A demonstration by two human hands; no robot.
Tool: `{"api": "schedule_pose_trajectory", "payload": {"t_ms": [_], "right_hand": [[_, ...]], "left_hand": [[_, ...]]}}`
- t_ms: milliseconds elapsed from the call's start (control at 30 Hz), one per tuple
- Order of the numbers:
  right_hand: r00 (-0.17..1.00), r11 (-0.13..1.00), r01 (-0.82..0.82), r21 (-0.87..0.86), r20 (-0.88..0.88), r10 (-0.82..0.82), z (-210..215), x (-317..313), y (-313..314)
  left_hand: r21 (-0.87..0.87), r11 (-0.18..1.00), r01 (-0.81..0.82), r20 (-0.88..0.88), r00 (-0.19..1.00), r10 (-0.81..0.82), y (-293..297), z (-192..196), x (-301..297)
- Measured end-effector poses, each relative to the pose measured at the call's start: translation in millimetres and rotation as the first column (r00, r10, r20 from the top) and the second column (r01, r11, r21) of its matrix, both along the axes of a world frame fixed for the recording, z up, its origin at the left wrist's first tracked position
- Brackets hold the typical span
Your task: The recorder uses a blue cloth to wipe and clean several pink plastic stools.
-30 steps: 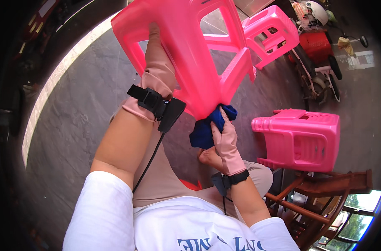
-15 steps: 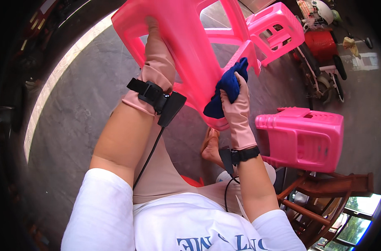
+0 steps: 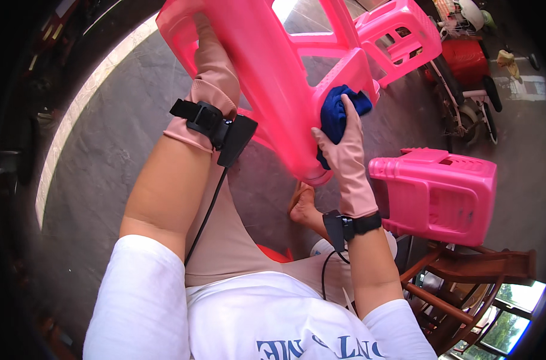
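Well, the stool [image 3: 261, 90] I've got at 12 o'clock is loud hot pink — one plain colour. The cloth [image 3: 333, 117] in my right hand [image 3: 348, 153], about half past 1, is deep blue. Both that and my left hand [image 3: 216, 78] wear dusty pink gloves with black straps [image 3: 366, 223]. Further out at half past 1, the second stool [image 3: 427, 27] is pink too, same as the stacked stools [image 3: 465, 195] at 3. The chair [image 3: 495, 265] at 4 is reddish brown — and the floor [image 3: 105, 174] at 9 is grey with pale marbling. White shirt [image 3: 237, 312], blue lettering, beige trousers [image 3: 225, 249] at 6.
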State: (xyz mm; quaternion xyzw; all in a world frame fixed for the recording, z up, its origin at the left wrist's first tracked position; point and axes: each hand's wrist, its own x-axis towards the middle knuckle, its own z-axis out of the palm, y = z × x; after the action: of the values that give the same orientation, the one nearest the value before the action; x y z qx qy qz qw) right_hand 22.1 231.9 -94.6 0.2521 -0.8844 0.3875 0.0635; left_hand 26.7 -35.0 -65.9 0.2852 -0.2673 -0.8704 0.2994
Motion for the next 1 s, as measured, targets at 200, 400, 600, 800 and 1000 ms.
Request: {"api": "schedule_pose_trajectory", "payload": {"t_ms": [200, 400, 600, 800, 1000], "right_hand": [[0.995, 0.992, -0.100, 0.075, 0.021, 0.099, -46, -13, 50], [0.980, 0.992, 0.101, 0.076, 0.166, -0.113, -37, 12, 80], [0.981, 0.899, 0.155, 0.409, 0.042, -0.188, -8, 65, 20], [0.791, 0.859, 0.180, 0.479, 0.448, -0.416, 11, 52, 38], [0.753, 0.880, 0.170, 0.443, 0.518, -0.406, 13, 58, 27]], "left_hand": [[-0.136, 0.990, -0.044, 0.166, 0.984, 0.067, 1, -23, -11], [-0.175, 0.985, 0.000, 0.365, 0.929, 0.065, 17, -22, -13], [-0.059, 0.993, -0.105, 0.145, 0.983, 0.113, 23, -20, -19], [-0.198, 0.978, 0.070, 0.434, 0.900, 0.024, 32, -7, -4], [-0.251, 0.960, 0.122, 0.477, 0.879, 0.013, 39, -15, -8]]}}
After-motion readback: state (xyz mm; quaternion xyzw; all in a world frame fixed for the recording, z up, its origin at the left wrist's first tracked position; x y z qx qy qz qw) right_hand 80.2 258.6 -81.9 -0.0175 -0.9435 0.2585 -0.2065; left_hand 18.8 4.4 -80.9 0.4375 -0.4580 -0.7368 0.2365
